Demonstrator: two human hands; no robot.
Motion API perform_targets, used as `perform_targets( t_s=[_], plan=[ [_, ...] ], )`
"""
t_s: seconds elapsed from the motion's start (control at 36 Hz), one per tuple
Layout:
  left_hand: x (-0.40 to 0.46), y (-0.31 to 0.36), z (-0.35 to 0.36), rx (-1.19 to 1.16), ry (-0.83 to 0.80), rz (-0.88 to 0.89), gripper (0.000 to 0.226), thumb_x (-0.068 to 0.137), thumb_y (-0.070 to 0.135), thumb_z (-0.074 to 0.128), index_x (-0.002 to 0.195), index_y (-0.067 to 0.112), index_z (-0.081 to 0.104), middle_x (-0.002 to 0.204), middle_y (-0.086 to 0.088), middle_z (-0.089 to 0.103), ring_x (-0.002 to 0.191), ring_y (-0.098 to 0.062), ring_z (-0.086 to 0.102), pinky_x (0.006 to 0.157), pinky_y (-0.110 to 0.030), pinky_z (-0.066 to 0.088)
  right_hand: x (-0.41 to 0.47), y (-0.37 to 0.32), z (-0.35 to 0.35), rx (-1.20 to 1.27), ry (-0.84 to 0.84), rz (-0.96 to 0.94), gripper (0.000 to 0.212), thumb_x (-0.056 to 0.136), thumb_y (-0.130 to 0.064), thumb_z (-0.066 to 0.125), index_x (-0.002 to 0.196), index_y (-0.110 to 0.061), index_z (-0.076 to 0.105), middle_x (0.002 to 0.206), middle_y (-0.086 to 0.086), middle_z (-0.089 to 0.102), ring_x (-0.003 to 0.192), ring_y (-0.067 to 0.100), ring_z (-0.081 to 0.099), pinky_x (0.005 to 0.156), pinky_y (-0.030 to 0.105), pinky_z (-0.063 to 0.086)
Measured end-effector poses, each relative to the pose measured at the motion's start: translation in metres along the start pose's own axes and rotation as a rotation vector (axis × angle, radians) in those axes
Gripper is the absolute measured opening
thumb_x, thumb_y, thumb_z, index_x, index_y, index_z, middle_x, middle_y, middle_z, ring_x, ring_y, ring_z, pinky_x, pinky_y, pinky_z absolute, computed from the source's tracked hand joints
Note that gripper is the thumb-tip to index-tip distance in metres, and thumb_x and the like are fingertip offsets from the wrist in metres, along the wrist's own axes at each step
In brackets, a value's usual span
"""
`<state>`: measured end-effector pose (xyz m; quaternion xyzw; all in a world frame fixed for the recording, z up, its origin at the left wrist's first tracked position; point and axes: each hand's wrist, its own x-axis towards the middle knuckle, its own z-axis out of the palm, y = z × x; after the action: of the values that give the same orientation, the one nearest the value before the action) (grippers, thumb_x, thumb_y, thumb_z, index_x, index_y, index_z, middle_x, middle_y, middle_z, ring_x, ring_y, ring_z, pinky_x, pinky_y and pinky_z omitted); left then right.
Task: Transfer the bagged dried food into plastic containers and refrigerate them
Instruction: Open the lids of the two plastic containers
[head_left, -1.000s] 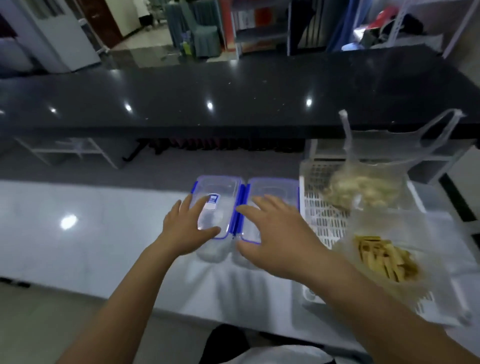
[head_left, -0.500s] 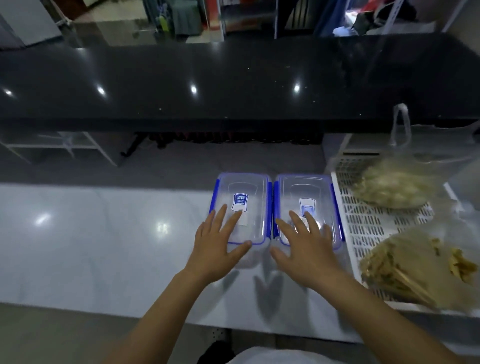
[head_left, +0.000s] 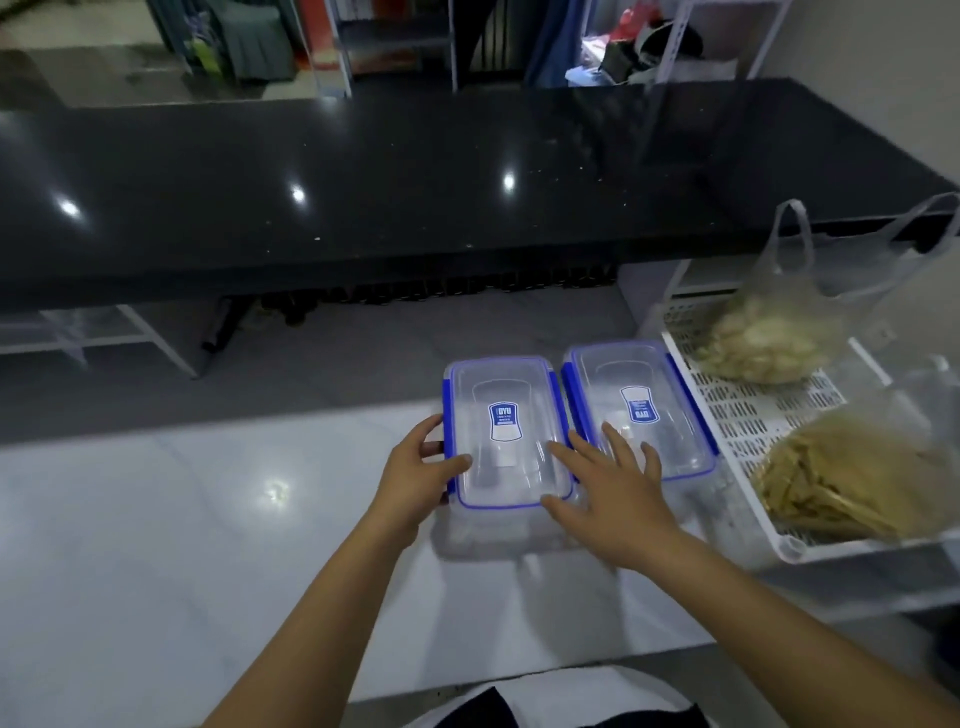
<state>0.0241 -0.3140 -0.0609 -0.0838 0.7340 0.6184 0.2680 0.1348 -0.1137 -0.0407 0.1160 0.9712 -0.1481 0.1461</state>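
Two clear plastic containers with blue-clipped lids stand side by side on the white counter (head_left: 156, 519), lids on. My left hand (head_left: 415, 478) grips the left edge of the left container (head_left: 506, 410), thumb on the lid and fingers round the side clip. My right hand (head_left: 613, 483) lies flat with spread fingers, touching the left container's right edge and the near end of the right container (head_left: 639, 379). To the right, a clear bag of pale dried food (head_left: 763, 343) and a bag of yellow dried strips (head_left: 852, 478) lie in a white perforated tray (head_left: 753, 415).
A raised black countertop (head_left: 363, 182) runs across behind the containers, with a gap below it. Shelving and clutter stand in the room beyond. The tray sits right against the right container. A white garment edge (head_left: 545, 701) shows at the bottom.
My left hand slid from the lid top to the left container's left edge and took hold. My right hand shifted left from the right container toward the gap between both.
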Motion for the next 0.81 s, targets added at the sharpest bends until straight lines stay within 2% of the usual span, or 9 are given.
perform_targets(
  t_s=[0.17, 0.25, 0.31, 0.36, 0.39, 0.44, 0.5, 0.64, 0.81],
  plan=[
    [-0.026, -0.016, -0.033, 0.042, -0.013, -0.012, 0.065, 0.084, 0.011, 0.077, 0.139, 0.034, 0.049, 0.122, -0.003, 0.063, 0.102, -0.024, 0.066, 0.071, -0.040, 0.063, -0.024, -0.024, 0.017, 0.134, 0.010, -0.028, 0.062, 0.094, -0.064, 0.042, 0.151, -0.044, 0.025, 0.162, -0.017, 0.017, 0.152, 0.015, -0.004, 0.123, 0.043, -0.003],
    [-0.040, -0.027, -0.055, 0.024, -0.031, -0.021, 0.062, 0.085, 0.013, 0.077, 0.137, 0.035, 0.051, 0.119, -0.003, 0.066, 0.100, -0.024, 0.068, 0.071, -0.040, 0.064, -0.040, -0.035, 0.023, 0.381, -0.017, -0.027, 0.060, 0.094, -0.056, 0.052, 0.149, -0.044, 0.032, 0.158, -0.020, 0.026, 0.150, 0.011, 0.009, 0.122, 0.041, 0.016],
    [-0.048, -0.035, -0.070, -0.022, -0.059, -0.040, 0.053, 0.089, 0.017, 0.073, 0.136, 0.034, 0.054, 0.115, -0.003, 0.070, 0.099, -0.025, 0.071, 0.073, -0.044, 0.063, -0.047, -0.040, 0.024, 0.582, -0.019, 0.003, 0.057, 0.093, -0.046, 0.060, 0.146, -0.044, 0.037, 0.148, -0.020, 0.039, 0.140, 0.006, 0.031, 0.111, 0.032, 0.038],
    [-0.053, -0.040, -0.083, -0.045, -0.094, -0.055, 0.045, 0.093, 0.020, 0.068, 0.134, 0.035, 0.056, 0.108, -0.003, 0.075, 0.094, -0.025, 0.074, 0.073, -0.043, 0.063, -0.047, -0.045, 0.025, 0.791, -0.001, 0.074, 0.052, 0.093, -0.037, 0.064, 0.140, -0.045, 0.045, 0.137, -0.020, 0.050, 0.121, 0.002, 0.053, 0.090, 0.018, 0.049],
    [-0.055, -0.043, -0.088, -0.050, -0.106, -0.061, 0.044, 0.094, 0.020, 0.067, 0.134, 0.034, 0.057, 0.106, -0.003, 0.076, 0.092, -0.025, 0.075, 0.073, -0.043, 0.063, -0.045, -0.048, 0.025, 0.924, -0.003, 0.128, 0.047, 0.093, -0.032, 0.065, 0.136, -0.044, 0.050, 0.133, -0.018, 0.055, 0.113, 0.004, 0.060, 0.083, 0.017, 0.052],
    [-0.056, -0.047, -0.094, -0.068, -0.116, -0.079, 0.045, 0.093, 0.016, 0.068, 0.134, 0.032, 0.057, 0.106, -0.005, 0.076, 0.092, -0.026, 0.075, 0.073, -0.044, 0.063, -0.041, -0.054, 0.025, 1.172, -0.030, 0.254, 0.035, 0.094, -0.023, 0.064, 0.124, -0.040, 0.059, 0.125, -0.009, 0.062, 0.103, 0.012, 0.067, 0.079, 0.029, 0.059],
    [-0.056, -0.048, -0.098, -0.088, -0.124, -0.087, 0.049, 0.091, 0.014, 0.069, 0.135, 0.030, 0.057, 0.107, -0.007, 0.076, 0.092, -0.029, 0.075, 0.072, -0.044, 0.062, -0.037, -0.058, 0.026, 1.261, -0.032, 0.319, 0.031, 0.095, -0.014, 0.062, 0.117, -0.036, 0.064, 0.118, -0.001, 0.067, 0.098, 0.019, 0.070, 0.078, 0.037, 0.061],
    [-0.052, -0.047, -0.104, -0.096, -0.169, -0.080, 0.053, 0.091, 0.011, 0.068, 0.140, 0.030, 0.054, 0.107, -0.008, 0.076, 0.093, -0.032, 0.074, 0.070, -0.043, 0.062, -0.036, -0.064, 0.037, 1.228, 0.014, 0.343, 0.044, 0.090, -0.011, 0.069, 0.127, -0.034, 0.063, 0.111, 0.001, 0.069, 0.096, 0.024, 0.070, 0.083, 0.046, 0.060],
    [-0.051, -0.049, -0.113, -0.162, -0.225, -0.136, 0.050, 0.098, 0.008, 0.058, 0.142, 0.029, 0.050, 0.109, -0.009, 0.075, 0.096, -0.032, 0.074, 0.074, -0.044, 0.062, -0.039, -0.069, 0.040, 1.265, 0.035, 0.356, 0.045, 0.089, -0.009, 0.069, 0.126, -0.033, 0.061, 0.110, 0.001, 0.069, 0.093, 0.019, 0.070, 0.065, 0.028, 0.060]
  ],
)
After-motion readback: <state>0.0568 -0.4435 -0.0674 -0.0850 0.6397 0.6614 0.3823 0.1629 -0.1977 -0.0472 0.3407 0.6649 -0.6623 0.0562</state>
